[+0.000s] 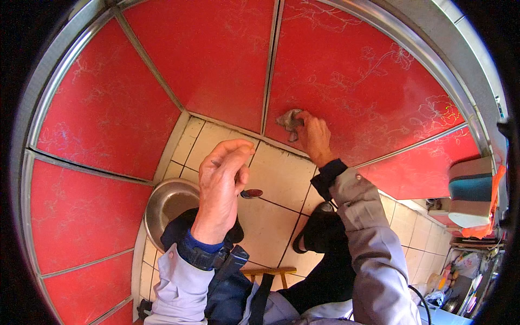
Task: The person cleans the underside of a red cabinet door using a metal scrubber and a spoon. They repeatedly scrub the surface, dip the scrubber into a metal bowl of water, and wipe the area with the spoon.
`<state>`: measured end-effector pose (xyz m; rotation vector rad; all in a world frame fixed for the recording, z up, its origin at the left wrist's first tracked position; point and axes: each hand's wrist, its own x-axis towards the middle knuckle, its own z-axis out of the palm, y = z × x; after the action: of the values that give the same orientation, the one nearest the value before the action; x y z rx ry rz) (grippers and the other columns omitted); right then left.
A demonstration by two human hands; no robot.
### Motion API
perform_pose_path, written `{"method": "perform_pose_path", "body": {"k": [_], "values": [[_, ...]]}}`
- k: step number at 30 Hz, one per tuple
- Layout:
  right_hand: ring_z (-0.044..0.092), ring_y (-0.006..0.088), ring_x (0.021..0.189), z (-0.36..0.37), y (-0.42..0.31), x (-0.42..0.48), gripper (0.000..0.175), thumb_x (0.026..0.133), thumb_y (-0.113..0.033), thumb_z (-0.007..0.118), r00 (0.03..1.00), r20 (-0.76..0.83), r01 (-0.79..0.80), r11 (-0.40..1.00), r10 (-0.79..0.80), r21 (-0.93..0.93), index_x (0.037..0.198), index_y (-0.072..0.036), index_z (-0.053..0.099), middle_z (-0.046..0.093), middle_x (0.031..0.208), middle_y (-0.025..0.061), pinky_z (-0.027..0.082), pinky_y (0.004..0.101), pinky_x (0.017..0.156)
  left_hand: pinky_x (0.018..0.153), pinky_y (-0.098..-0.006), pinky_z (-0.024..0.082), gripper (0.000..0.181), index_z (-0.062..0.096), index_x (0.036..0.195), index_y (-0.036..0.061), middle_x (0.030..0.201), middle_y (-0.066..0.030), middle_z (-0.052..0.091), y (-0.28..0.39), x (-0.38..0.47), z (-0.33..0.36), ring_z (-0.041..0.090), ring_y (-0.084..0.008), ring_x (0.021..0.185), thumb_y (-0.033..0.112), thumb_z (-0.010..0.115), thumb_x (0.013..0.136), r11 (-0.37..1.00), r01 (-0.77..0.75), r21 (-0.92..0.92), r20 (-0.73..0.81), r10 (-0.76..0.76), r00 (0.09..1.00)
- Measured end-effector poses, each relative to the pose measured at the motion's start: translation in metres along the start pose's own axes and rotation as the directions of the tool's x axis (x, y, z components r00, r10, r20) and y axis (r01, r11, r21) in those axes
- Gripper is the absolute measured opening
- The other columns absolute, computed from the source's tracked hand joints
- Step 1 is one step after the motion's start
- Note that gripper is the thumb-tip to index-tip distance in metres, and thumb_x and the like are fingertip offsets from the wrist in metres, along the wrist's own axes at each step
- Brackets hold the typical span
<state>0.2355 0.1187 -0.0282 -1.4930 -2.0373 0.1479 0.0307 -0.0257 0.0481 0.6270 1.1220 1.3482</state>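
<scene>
My right hand (316, 136) pinches a crumpled grey cloth (290, 122) against the lower part of a red cabinet door (345, 81) with a floral pattern. In front of me my left hand (225, 174) is curled, with its thumb towards the camera. What looks like a metal spoon passes through its grip: a thin grey end shows near the thumb web, and a shiny oval bowl (252, 193) that reflects red shows beside the fingers. Most of the handle is hidden by the hand. Below the left hand, a metal basin (156, 203) stands on the floor, partly covered by my leg.
Red cabinet doors in metal frames (146, 61) curve round the front and left. Beige floor tiles (280, 178) lie below, with a small wooden stool (276, 271) near my legs. To the right are a striped roll-like thing (470, 191), an orange bag (493, 207) and a cluttered rack (463, 276).
</scene>
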Motion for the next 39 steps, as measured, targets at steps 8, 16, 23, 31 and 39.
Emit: {"method": "perform_pose_path", "body": {"k": [8,16,23,31,39], "values": [[0.068,0.0401,0.081,0.023,-0.006,0.003,0.032,0.081,-0.011,0.068,1.000,0.006,-0.024,0.994,0.024,0.102,0.113,-0.014,0.068,0.071,0.087,0.0190,0.054,0.0509,0.069,0.043,-0.0176,0.025,0.016,0.063,0.104,0.0017,0.094,-0.0040,0.064,0.003,-0.001,-0.005,0.041,-0.0024,0.053,0.014,0.060,0.095,1.000,-0.006,-0.019,-0.008,0.006,1.000],[0.068,0.0404,0.080,0.034,-0.022,0.024,0.026,0.084,-0.008,0.064,0.969,-0.248,0.079,0.957,-0.008,0.279,0.110,-0.011,0.068,0.069,0.086,0.0205,0.054,0.0501,0.068,0.042,-0.0175,0.025,0.016,0.064,0.104,0.0025,0.094,-0.0034,0.064,0.004,-0.002,-0.007,0.043,-0.0022,0.055,0.015,0.060,0.095,1.000,-0.019,-0.008,-0.007,0.019,1.000],[0.070,0.0373,0.084,0.030,-0.049,0.022,0.030,0.085,-0.009,0.063,0.991,0.075,-0.127,0.974,0.115,0.189,0.114,-0.011,0.068,0.070,0.090,0.0190,0.055,0.0461,0.071,0.043,-0.0172,0.025,0.015,0.065,0.104,0.0032,0.093,-0.0025,0.064,0.009,-0.006,-0.008,0.042,-0.0023,0.055,0.014,0.059,0.096,0.999,0.033,-0.003,-0.077,-0.033,0.996],[0.068,0.0399,0.084,0.064,-0.029,0.021,0.026,0.086,-0.010,0.062,0.995,-0.085,-0.043,0.995,0.051,0.087,0.111,-0.006,0.067,0.069,0.089,0.0226,0.054,0.0447,0.070,0.043,-0.0178,0.025,0.018,0.064,0.106,0.0019,0.096,-0.0045,0.063,0.013,-0.008,-0.015,0.041,-0.0021,0.055,0.016,0.059,0.097,0.997,-0.044,-0.063,-0.056,0.040,0.998],[0.066,0.0419,0.095,0.093,0.021,-0.012,0.023,0.083,-0.011,0.062,0.935,0.278,-0.287,0.932,0.222,0.222,0.105,-0.006,0.068,0.069,0.100,0.0210,0.053,0.0483,0.079,0.047,-0.0180,0.027,0.021,0.064,0.110,0.0033,0.087,0.0002,0.058,0.015,-0.002,-0.024,0.043,-0.0029,0.059,0.015,0.063,0.093,0.993,-0.079,-0.092,-0.120,0.068,0.990]]}}
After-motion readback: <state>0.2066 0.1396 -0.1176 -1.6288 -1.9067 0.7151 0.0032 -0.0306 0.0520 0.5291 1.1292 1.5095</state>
